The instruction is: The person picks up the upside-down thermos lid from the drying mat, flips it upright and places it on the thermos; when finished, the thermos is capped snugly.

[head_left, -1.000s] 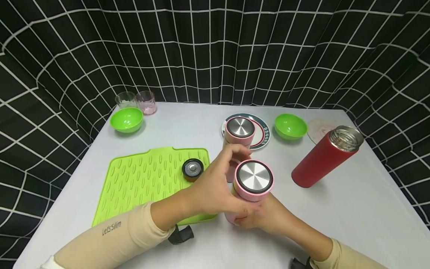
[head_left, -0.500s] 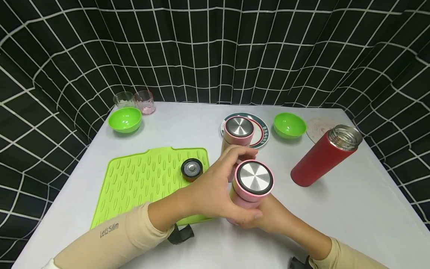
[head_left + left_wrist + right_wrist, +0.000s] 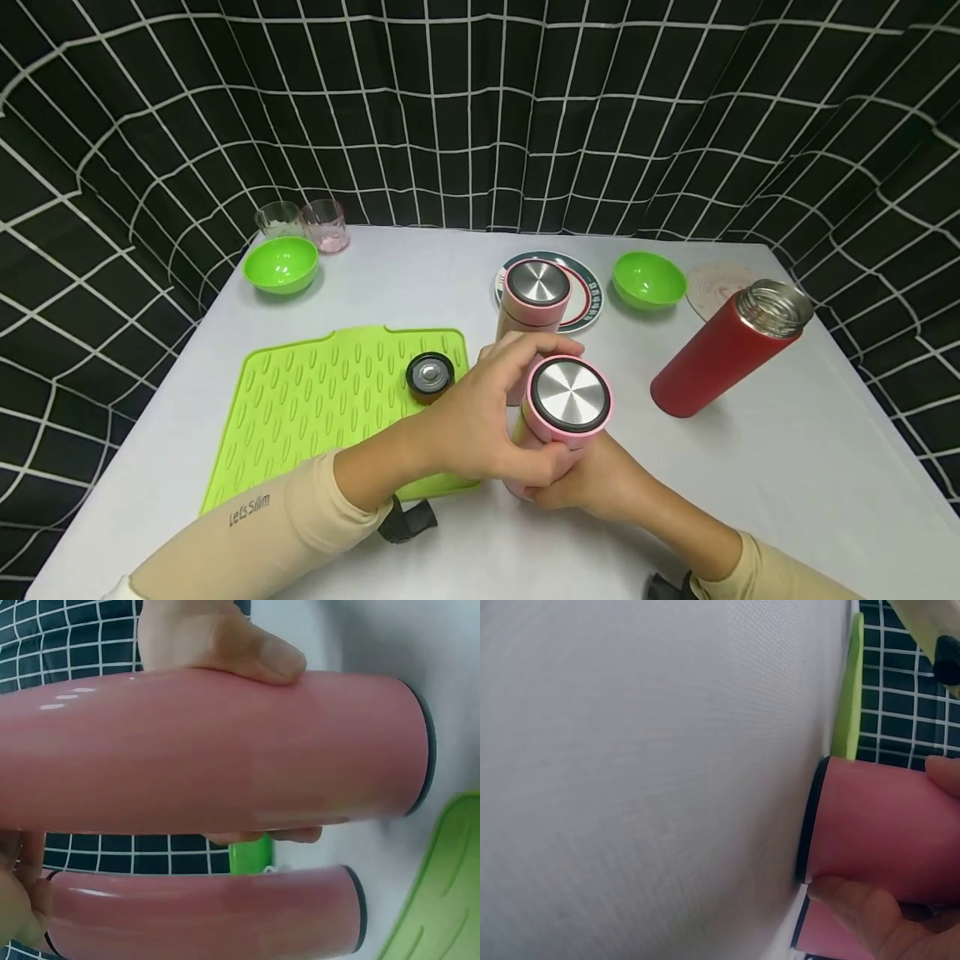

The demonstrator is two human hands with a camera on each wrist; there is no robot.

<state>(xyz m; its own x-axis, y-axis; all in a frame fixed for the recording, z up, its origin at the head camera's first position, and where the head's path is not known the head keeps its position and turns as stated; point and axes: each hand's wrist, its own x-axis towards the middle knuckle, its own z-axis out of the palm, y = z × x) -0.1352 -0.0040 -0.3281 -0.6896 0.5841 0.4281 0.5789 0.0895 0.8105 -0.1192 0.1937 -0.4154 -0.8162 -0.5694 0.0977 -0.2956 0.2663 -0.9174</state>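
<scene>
A pink thermos point(image 3: 570, 395) with a brushed steel top stands in front of me. My left hand point(image 3: 477, 421) curls round its upper part just below the lid, thumb on the near side. Lower down, my right hand point(image 3: 600, 485) grips the body; in the left wrist view its thumb point(image 3: 277, 658) lies along the pink wall. The dark base of the thermos is close to the white table in the right wrist view. Right behind stands a second pink thermos point(image 3: 537, 285) with the same steel top, partly hidden by my left hand.
At left lies a green drying mat point(image 3: 322, 400) with a black-rimmed stopper point(image 3: 431, 375) on it. A lidless red flask point(image 3: 723, 354) stands at right. Behind are a patterned plate point(image 3: 590, 292), green bowls point(image 3: 648, 281) point(image 3: 281, 266), glasses point(image 3: 326, 225) and a pale disc point(image 3: 712, 287).
The fingers of my left hand have shifted rightward round the front thermos, and its thumb has drawn back a little. My right hand and the thermos stay in place.
</scene>
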